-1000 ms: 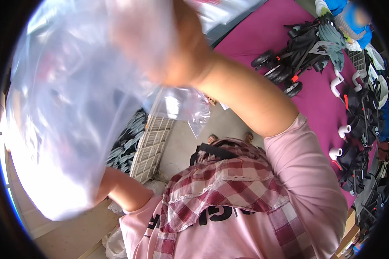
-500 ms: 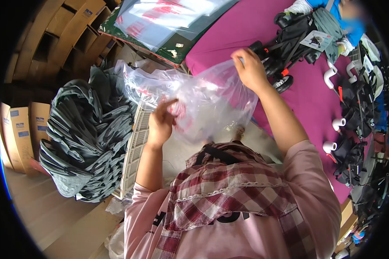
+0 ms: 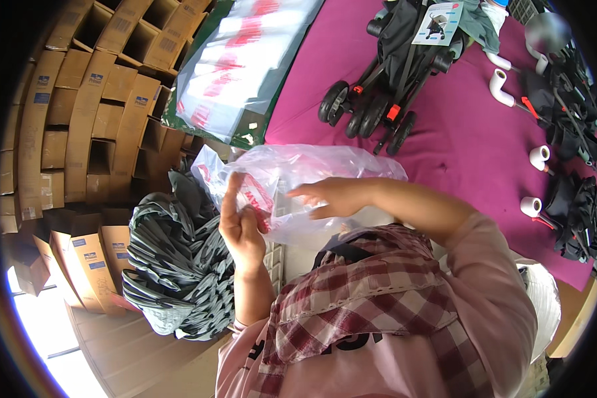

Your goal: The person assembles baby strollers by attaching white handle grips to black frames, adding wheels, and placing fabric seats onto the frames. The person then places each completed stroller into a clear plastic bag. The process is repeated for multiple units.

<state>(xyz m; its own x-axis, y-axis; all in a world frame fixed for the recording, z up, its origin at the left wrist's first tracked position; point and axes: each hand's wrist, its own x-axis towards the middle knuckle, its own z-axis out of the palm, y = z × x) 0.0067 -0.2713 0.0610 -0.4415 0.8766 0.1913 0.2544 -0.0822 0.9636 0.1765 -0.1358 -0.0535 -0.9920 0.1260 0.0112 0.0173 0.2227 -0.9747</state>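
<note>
A clear plastic bag (image 3: pixel 325 159) with red print spreads in front of me, between my body and the purple-covered table. My left hand (image 3: pixel 243 232) is at its left end, beside the red print; the index finger points up while the other fingers curl on the film. Over the middle of the bag reaches my right hand (image 3: pixel 325 197), its fingers stretched out and the thumb apart. Beyond the bag, a folded black stroller (image 3: pixel 404 73) lies on the table, wheels toward me and a picture card (image 3: pixel 438 23) on it.
Flat printed bags (image 3: pixel 239 66) lie stacked on a green board at the far left of the purple table (image 3: pixel 458 159). Grey folded fabric (image 3: pixel 179 265) is heaped at my left, near cardboard boxes (image 3: pixel 99 99). White-handled black frames (image 3: pixel 570 219) line the right side. A co-worker's sleeve (image 3: pixel 499 2) shows at the top.
My right hand has come down and left from the bag's raised upper edge to its middle. The bag has sunk flatter. The view has shifted, showing more boxes and the stroller further left.
</note>
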